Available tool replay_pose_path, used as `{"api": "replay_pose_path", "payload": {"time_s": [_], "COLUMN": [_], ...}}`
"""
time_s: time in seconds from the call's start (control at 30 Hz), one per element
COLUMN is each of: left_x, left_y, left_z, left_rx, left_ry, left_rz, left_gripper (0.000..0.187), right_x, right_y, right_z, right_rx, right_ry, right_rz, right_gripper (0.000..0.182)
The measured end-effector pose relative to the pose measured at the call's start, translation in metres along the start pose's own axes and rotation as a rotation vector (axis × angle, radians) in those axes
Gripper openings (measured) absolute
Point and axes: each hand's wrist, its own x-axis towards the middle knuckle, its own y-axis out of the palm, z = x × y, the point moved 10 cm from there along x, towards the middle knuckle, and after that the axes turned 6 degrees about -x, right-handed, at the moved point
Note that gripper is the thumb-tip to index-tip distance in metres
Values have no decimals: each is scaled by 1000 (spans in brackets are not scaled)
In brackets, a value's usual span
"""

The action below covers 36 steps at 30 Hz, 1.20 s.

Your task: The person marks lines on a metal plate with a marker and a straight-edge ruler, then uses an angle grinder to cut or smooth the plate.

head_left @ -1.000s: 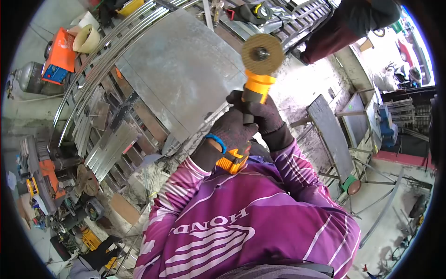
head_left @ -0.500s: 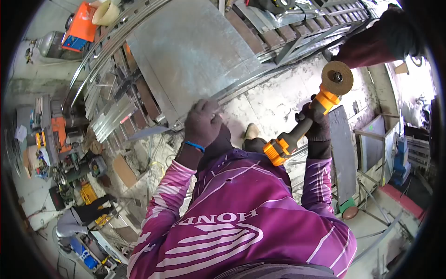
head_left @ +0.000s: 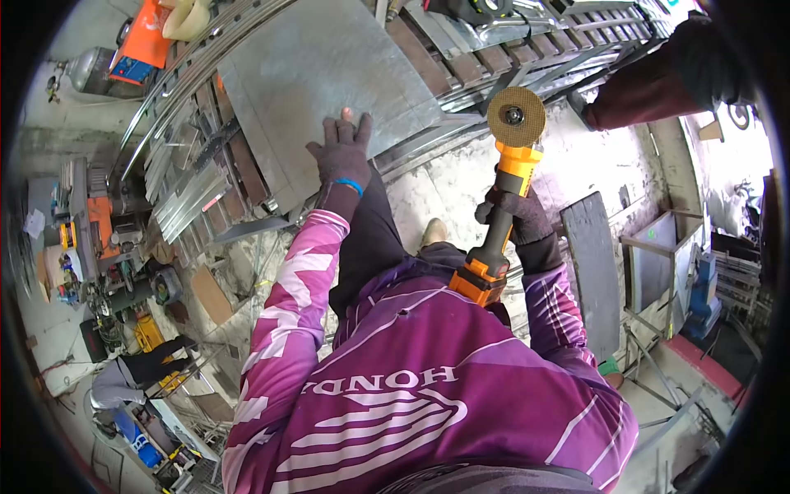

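Note:
My right hand point(head_left: 520, 216), in a dark glove, is wrapped round the body of a yellow and black cordless angle grinder point(head_left: 517, 169). Its round tan disc point(head_left: 516, 116) points away from me, and its battery end lies close to my waist. My left hand point(head_left: 342, 150), gloved with one bare fingertip showing, rests with fingers spread over the near edge of a large grey metal sheet point(head_left: 304, 74). The sheet lies on a slatted metal workbench point(head_left: 415, 53).
Another person's leg point(head_left: 650, 90) stands at the upper right. A second person point(head_left: 123, 383) bends over at the lower left. Long metal strips point(head_left: 193, 198) lie left of the sheet. An orange machine point(head_left: 141, 41) and a gas cylinder point(head_left: 92, 72) stand at the upper left.
My left hand has moved forward onto the sheet and its fingers have spread. My right hand has swung the grinder leftward, so its disc is nearer the bench.

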Motion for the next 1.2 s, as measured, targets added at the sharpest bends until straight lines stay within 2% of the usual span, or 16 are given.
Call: {"api": "replay_pose_path", "payload": {"time_s": [0.17,0.27,0.33,0.57,0.67,0.73,0.83,0.93,1.2], "left_x": [3,-20,-27,-27,-33,-35,-49,-57,-56], "left_y": [0,8,7,3,-5,-5,-3,-8,-10], "left_z": [-2,-6,-6,-8,-11,-16,-25,-34,-32], "left_rx": [57,88,106,104,-18,-93,-122,-116,-141], "left_ry": [-47,-93,-75,-40,8,71,127,150,132], "left_rz": [12,42,79,109,139,130,59,22,58], "left_gripper": [72,72,73,81,89,91,93,89,87], "right_x": [12,8,11,10,11,12,15,19,28], "right_y": [2,-5,-5,-13,-15,-22,-28,-32,-18], "right_z": [18,17,18,7,-1,-4,-11,-18,-10], "right_rx": [-49,-90,-128,-130,-159,-66,-16,-19,-108], "right_ry": [-66,-72,-112,-36,-4,-38,-27,5,26], "right_rz": [-42,-73,-68,-121,-131,-174,-182,-161,-164], "right_gripper": [47,45,44,48,51,39,38,49,42]}}
